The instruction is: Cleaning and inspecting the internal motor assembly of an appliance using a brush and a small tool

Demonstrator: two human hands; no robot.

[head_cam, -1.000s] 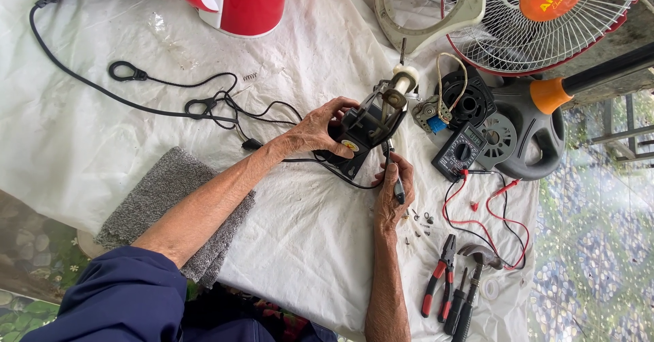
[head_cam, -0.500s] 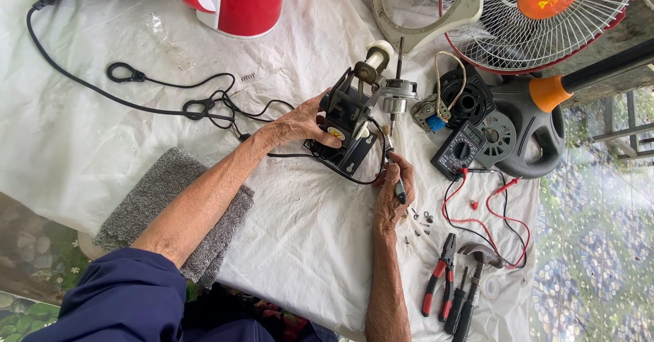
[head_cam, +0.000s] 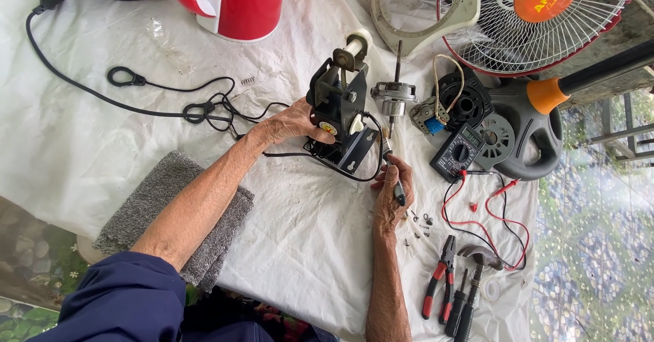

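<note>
Head view, only one. My left hand is wrapped around the back of the black fan motor assembly, just left of frame centre, fingers curled on its housing, holding it tipped up off the white cloth on the tabletop. My right hand sits below and right of it, pinched around a screwdriver, tip aimed up at the motor's lower right bracket; whether the tip is seated in a screw, can't tell, too small.

Handling, my guess: the motor is dense and heavy for its size, rigid metal and plastic, not slippery, but the black cord trailing to the left will drag. Best hold is the solid housing block, not the white knob on top or the thin wires. The bracket edges look sharp.

Around it: loose rotor with shaft just right of the motor, multimeter with red leads further right, fan base and fan grille upper right. Small screws beside my right hand, pliers and a hammer lower right. Grey towel lower left, red kettle top.
</note>
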